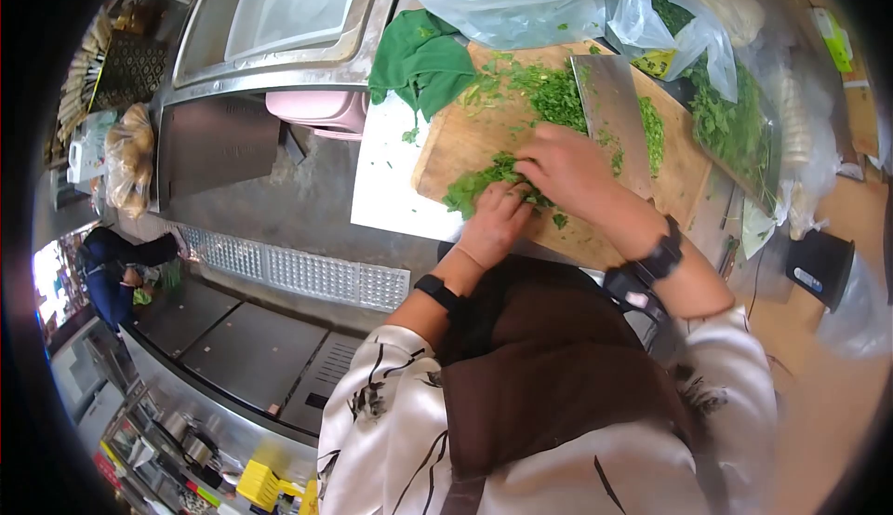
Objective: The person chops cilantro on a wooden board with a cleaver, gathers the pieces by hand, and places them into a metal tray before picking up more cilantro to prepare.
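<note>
Bench (391, 189): pale surface running from frame centre toward the upper right, carrying all items below. Sink (279, 13): steel basin, upper left, with a white tub inside; no marking legible. Cutting board (465, 143): wooden, upper centre, lying flat on the bench, strewn with chopped green herbs. Plastic bags (549, 3): clear, top centre to upper right, holding more greens; a yellow patch shows through one, its print too small to read. Green cloth (419, 59): crumpled at the board's upper left corner. Cleaver (614, 115): broad steel blade resting flat on the board, right of centre, flecked with leaf; no hand on it. Herb pile (479, 185): loose heap of chopped greens at the board's near left part, directly beneath both hands. Right hand (572, 171): palm down over the pile, fingers curled and pressed together onto the greens. Left hand (498, 222): just below and touching the same heap, fingers bunched and pinching into it; exact finger spread cannot be told. Each wrist carries a dark band, with no readable face. Step in hand, as judged: gathering the cut herbs into one mound with the blade set aside. The next move would call for a firm two-handed scoop that keeps stray leaves off the bench, or a reach right for the cleaver. Brands and writing: none legible anywhere.
</note>
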`<state>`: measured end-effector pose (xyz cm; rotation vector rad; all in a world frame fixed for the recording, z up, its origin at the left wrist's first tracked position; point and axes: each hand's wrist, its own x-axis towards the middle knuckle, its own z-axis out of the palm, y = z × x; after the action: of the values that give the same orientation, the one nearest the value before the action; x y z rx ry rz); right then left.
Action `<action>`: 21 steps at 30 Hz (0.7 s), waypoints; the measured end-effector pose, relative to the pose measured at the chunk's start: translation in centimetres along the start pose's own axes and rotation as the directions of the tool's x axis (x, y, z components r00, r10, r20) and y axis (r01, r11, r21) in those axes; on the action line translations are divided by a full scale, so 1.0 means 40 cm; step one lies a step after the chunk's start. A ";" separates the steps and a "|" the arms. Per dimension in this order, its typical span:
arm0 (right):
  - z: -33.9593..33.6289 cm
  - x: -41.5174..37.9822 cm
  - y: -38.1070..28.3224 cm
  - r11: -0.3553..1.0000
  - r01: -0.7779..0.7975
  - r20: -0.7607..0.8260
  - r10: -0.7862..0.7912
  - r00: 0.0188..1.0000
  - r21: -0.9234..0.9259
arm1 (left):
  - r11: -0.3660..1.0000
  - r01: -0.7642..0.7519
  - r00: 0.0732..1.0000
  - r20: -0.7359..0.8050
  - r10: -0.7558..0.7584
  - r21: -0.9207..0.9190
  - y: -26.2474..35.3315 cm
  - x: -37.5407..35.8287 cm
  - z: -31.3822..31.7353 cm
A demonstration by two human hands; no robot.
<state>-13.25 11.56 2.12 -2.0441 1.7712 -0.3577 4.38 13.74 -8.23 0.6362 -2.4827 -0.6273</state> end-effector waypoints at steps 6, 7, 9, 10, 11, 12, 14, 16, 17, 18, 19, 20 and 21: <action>0.091 0.089 -0.016 0.975 0.022 0.229 0.030 0.973 -0.222 | 0.999 -0.010 0.999 -0.049 0.009 -0.032 -0.006 -0.012 0.020; 0.099 0.092 -0.014 0.971 0.018 0.242 0.041 0.969 -0.238 | 0.999 -0.020 0.997 -0.068 0.019 -0.025 -0.005 -0.012 0.021; 0.117 0.103 -0.002 0.962 0.009 0.260 0.064 0.964 -0.273 | 0.999 -0.022 0.997 -0.070 0.019 -0.042 -0.007 -0.011 0.023; 0.119 0.109 0.002 0.969 -0.007 0.277 0.077 0.958 -0.245 | 0.998 -0.025 0.997 -0.070 0.022 -0.050 -0.009 -0.010 0.023; 0.120 0.115 0.006 0.976 -0.026 0.293 0.091 0.952 -0.217 | 0.999 -0.025 0.998 -0.067 0.022 -0.045 -0.009 -0.010 0.022; 0.112 0.120 0.000 0.981 -0.048 0.308 0.106 0.946 -0.189 | 0.999 -0.026 0.998 -0.062 0.023 -0.040 -0.009 -0.011 0.021; 0.070 0.122 -0.007 0.982 -0.187 0.313 0.179 0.933 -0.006 | 0.999 -0.035 0.998 -0.060 0.034 -0.024 -0.010 -0.011 0.020; 0.044 0.119 0.001 0.946 -0.280 0.303 0.223 0.927 0.161 | 0.998 -0.055 0.996 -0.065 0.055 -0.004 -0.012 -0.007 0.019; 0.042 0.113 0.015 0.923 -0.303 0.287 0.232 0.930 0.236 | 0.998 -0.057 0.997 -0.060 0.056 -0.006 -0.012 -0.005 0.018; 0.042 0.107 0.025 0.894 -0.323 0.269 0.243 0.932 0.312 | 0.998 -0.060 0.997 -0.053 0.059 -0.008 -0.013 -0.003 0.016; 0.042 0.104 0.031 0.863 -0.347 0.261 0.263 0.929 0.367 | 0.998 -0.064 0.997 -0.044 0.064 -0.009 -0.015 -0.002 0.014; 0.043 0.100 0.036 0.828 -0.369 0.254 0.283 0.925 0.422 | 0.998 -0.065 0.997 -0.039 0.065 -0.011 -0.016 -0.002 0.013; 0.039 0.097 0.037 0.789 -0.388 0.249 0.302 0.920 0.476 | 0.998 -0.066 0.997 -0.034 0.066 -0.012 -0.016 -0.002 0.014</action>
<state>-13.25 7.79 -0.23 -1.3026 1.6762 -0.4794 4.35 13.43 -9.03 0.5529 -2.4558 -0.6029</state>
